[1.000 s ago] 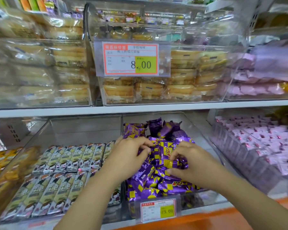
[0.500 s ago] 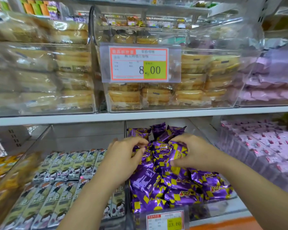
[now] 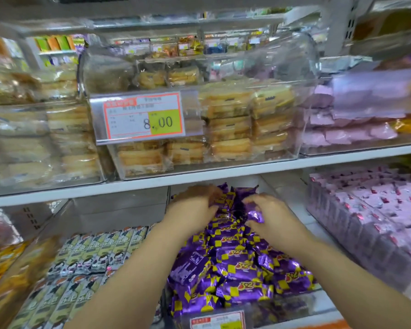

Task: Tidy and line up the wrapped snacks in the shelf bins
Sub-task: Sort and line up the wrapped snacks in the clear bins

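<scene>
**Front edge.** A price tag (image 3: 217, 321) is clipped to the front wall of the middle bin (image 3: 287, 307) on the lower shelf. This bin holds the purple snacks (image 3: 237, 264), the task's goods.

**Front of bin.** The packs lie flat in a loose, overlapping heap. Most have their long axis across the bin, left to right, printed face up. Several are skewed. One at the front left lies on a diagonal with its plain back showing. Judged not yet lined up.

**Neighbouring bins.** The grey-green bars (image 3: 93, 255) to the left lie in neat rows, long axis running front to back. The pink packs (image 3: 377, 210) to the right stand in close rows.

**Hands.** Both forearms reach over the heap to its rear.
- The left hand (image 3: 195, 205) lies with bent fingers on the rear packs; whether it grips one cannot be told through the blur.
- The right hand (image 3: 271, 217) pinches one purple pack (image 3: 255, 216) between thumb and fingers, raised slightly off the pile.

This placement suggests that sorting starts from the back.

**Rear of bin.** The packs here stand tilted on end, crimped ends upward, leaning together.

**Above.** The shelf board (image 3: 247, 168) carries a clear bin of bread packs (image 3: 228, 129) with a price label (image 3: 144, 115).
</scene>
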The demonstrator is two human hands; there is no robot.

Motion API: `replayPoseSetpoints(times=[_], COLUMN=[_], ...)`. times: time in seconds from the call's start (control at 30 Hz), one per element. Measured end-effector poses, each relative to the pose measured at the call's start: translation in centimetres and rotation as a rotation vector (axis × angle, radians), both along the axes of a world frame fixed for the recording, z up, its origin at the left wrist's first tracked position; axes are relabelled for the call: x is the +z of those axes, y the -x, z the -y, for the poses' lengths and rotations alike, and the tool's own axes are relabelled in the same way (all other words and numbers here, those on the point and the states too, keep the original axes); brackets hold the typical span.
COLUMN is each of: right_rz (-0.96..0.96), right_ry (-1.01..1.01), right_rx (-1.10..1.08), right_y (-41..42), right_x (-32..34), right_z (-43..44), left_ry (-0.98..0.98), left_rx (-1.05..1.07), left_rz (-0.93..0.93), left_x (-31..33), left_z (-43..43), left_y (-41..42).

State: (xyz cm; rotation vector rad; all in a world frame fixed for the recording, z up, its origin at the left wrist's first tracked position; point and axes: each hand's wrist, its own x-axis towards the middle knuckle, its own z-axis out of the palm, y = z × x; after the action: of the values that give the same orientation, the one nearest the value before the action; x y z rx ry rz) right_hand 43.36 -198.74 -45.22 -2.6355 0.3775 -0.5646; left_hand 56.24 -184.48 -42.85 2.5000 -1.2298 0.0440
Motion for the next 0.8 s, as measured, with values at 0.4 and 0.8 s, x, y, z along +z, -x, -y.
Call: replayPoseSetpoints(times=[0.4,0.8], right_rz=[-0.041,0.046], right_ry=[0.016,-0.041], right_rx=[0.014,-0.078], right_y=[-3.3,-6.8], right_x=[-0.3,-1.4], right_z=[2.3,1.9], left_ry=[-0.214,0.000], left_rx=[-0.014,0.165], left_rz=[-0.086,0.000], left_x=[0.2,-1.1], left_z=[3.4,1.5], left_y=[-2.8,-3.5])
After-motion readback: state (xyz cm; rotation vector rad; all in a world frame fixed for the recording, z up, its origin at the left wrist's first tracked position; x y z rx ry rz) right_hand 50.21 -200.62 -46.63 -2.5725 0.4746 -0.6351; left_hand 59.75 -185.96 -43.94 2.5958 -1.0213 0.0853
